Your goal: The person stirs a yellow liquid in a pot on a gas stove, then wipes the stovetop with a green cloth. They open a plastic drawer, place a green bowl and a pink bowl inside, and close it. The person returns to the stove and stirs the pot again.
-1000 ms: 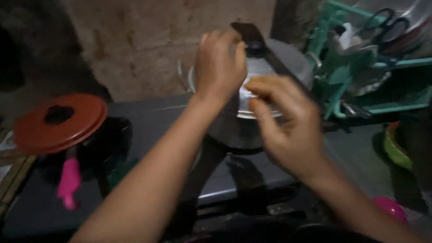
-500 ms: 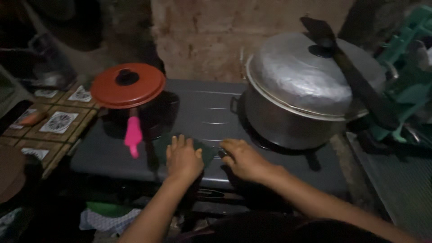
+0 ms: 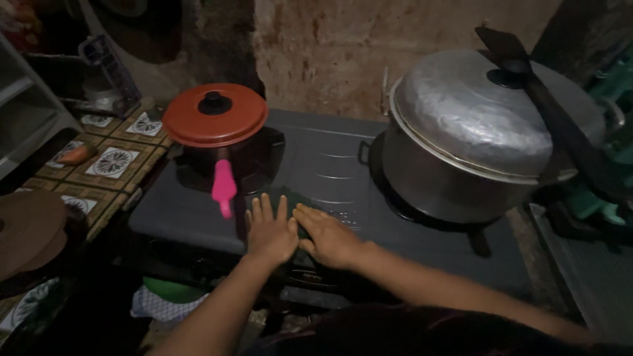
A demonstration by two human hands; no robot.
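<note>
dark green cloth (image 3: 298, 206), flat, under both hands

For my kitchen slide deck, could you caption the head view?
Both hands, left hand and right hand, press a dark green cloth flat on the grey stove.

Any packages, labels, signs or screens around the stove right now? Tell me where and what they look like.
None clearly visible.
Stove: plain dark grey top, only faint embossed marks by the hands, too dim to tell.
Both hands, left hand and right hand, rest flat on a dark green cloth.
</note>
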